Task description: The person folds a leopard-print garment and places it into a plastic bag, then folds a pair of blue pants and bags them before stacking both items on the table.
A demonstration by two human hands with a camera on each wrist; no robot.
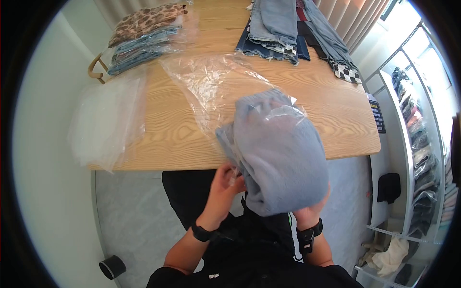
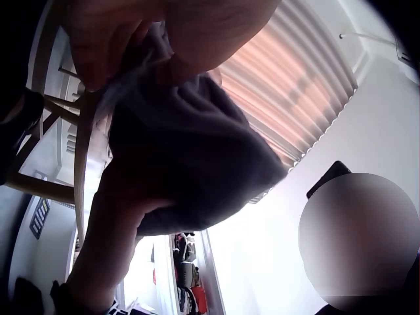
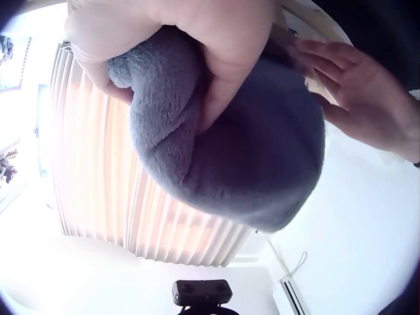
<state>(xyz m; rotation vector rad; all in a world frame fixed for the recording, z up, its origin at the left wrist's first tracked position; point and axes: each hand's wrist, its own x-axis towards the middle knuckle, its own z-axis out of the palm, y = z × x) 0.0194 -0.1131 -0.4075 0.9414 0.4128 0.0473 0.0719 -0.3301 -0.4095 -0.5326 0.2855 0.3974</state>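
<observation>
Folded light-blue pants (image 1: pixel 283 158) with a soft, fuzzy surface are held over the table's front edge, their far end inside a clear plastic bag (image 1: pixel 206 86). My right hand (image 1: pixel 312 211) grips the near end from below; in the right wrist view its fingers (image 3: pixel 226 85) curl round the thick fold. At the left side of the bundle, my left hand (image 1: pixel 225 187) pinches the bag's edge with bent fingers. The rest of the bag trails over the tabletop, crumpled and shiny. From the left wrist, the pants (image 2: pixel 190 151) look dark, and the left hand (image 2: pixel 190 33) is close above them.
A stack of clear bags (image 1: pixel 103 120) lies on the wooden table (image 1: pixel 177 144) at the left. Behind it are bagged folded clothes (image 1: pixel 149 33), with a wooden chair (image 1: pixel 96 69) beside them. Several jeans (image 1: pixel 273 24) lie at the back. A shelf with clothes (image 1: pixel 415 125) stands right.
</observation>
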